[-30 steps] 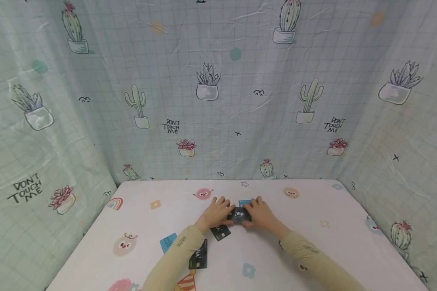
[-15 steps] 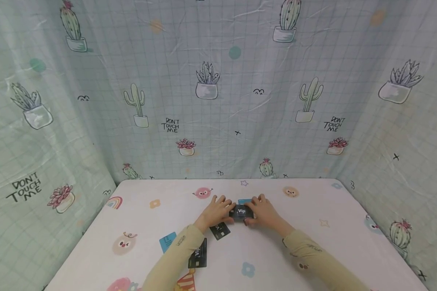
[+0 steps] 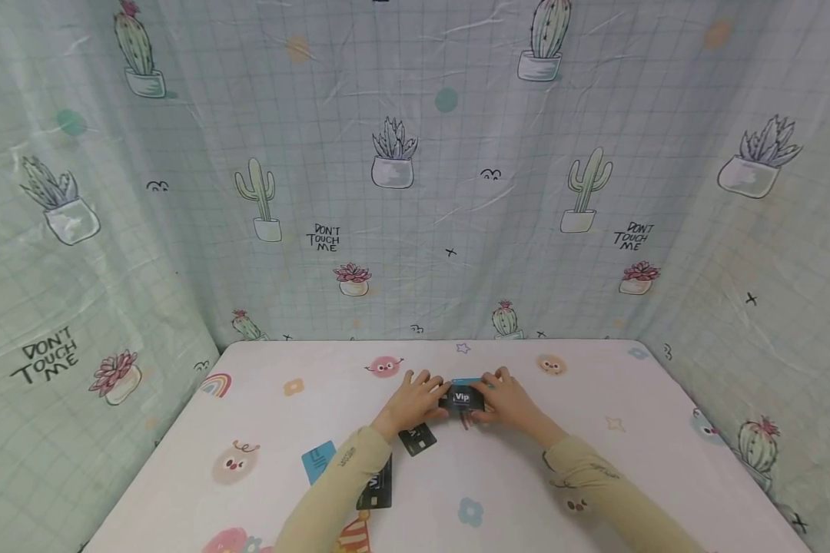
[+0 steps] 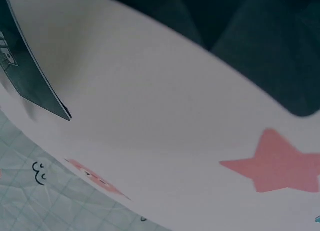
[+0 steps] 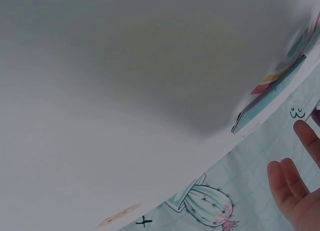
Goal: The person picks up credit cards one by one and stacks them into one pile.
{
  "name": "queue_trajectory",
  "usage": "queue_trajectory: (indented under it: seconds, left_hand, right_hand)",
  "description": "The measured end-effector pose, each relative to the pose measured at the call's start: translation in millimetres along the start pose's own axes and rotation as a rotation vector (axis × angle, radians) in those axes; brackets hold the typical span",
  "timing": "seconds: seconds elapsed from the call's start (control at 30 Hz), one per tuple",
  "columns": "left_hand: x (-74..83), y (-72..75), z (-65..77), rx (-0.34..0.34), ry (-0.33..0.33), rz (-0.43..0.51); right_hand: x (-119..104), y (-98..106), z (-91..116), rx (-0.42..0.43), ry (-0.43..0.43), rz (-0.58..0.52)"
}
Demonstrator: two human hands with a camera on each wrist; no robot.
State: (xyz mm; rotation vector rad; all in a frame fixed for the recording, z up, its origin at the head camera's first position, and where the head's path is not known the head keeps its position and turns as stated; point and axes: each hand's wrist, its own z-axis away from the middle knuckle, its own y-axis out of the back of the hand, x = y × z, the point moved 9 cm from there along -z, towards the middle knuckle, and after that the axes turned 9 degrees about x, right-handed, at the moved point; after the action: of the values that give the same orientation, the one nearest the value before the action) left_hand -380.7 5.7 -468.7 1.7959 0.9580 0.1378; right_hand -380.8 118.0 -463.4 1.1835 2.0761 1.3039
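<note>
Between the two hands is a black card printed "Vip" [image 3: 462,397]. My left hand [image 3: 408,404] pinches its left end, with the thumb on the near side. At the opposite end, my right hand [image 3: 513,402] grips the card with curled fingers. A blue card [image 3: 466,381] shows just behind it, partly covered. Another black card [image 3: 417,439] lies flat below my left hand. In the left wrist view, a tilted black card [image 4: 32,66] stands off the table. The right wrist view catches a slanted blue card [image 5: 270,98] and some fingertips [image 5: 281,183].
Beside and partly under the left sleeve lie a blue card [image 3: 318,459] and a black card [image 3: 376,484]. The white table [image 3: 539,491] carries printed cartoon figures. A cactus-print curtain [image 3: 415,292] rises along its back and sides.
The held black card has shifted slightly to the right and away, and a red print on the table now shows below it. Both hands moved slightly right with it. The loose cards stayed put.
</note>
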Motion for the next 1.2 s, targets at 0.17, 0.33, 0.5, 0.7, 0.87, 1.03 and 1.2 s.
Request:
queue_trajectory:
  seconds: [0.17, 0.33, 0.5, 0.7, 0.87, 1.03, 1.2]
  left_hand:
    - [1.5, 0.7, -3.0, 0.033, -0.021, -0.020]
    - [2.2, 1.6, -8.1, 0.048, -0.024, -0.029]
    - [3.0, 0.7, -12.8, 0.043, -0.019, -0.028]
    - [3.6, -0.4, -18.1, 0.033, -0.010, -0.039]
    - [4.5, 0.9, -21.9, 0.046, -0.002, -0.045]
    - [4.2, -6.2, -24.7, 0.001, 0.018, -0.051]
    - [4.9, -12.4, -27.6, -0.042, 0.039, -0.055]
  right_hand:
    - [0.4, 7.9, 3.1, 0.141, 0.082, -0.043]
    - [5.2, 14.2, 5.5, 0.259, 0.146, -0.058]
    - [12.9, 15.4, 3.9, 0.232, 0.109, -0.054]
    - [20.6, 13.2, 3.2, 0.173, 0.073, -0.047]
    - [25.1, 14.9, 2.8, 0.181, 0.067, -0.074]
    - [28.9, 16.0, 2.9, 0.194, 0.070, -0.080]
    - [34.3, 11.6, 3.2, 0.156, 0.049, -0.083]
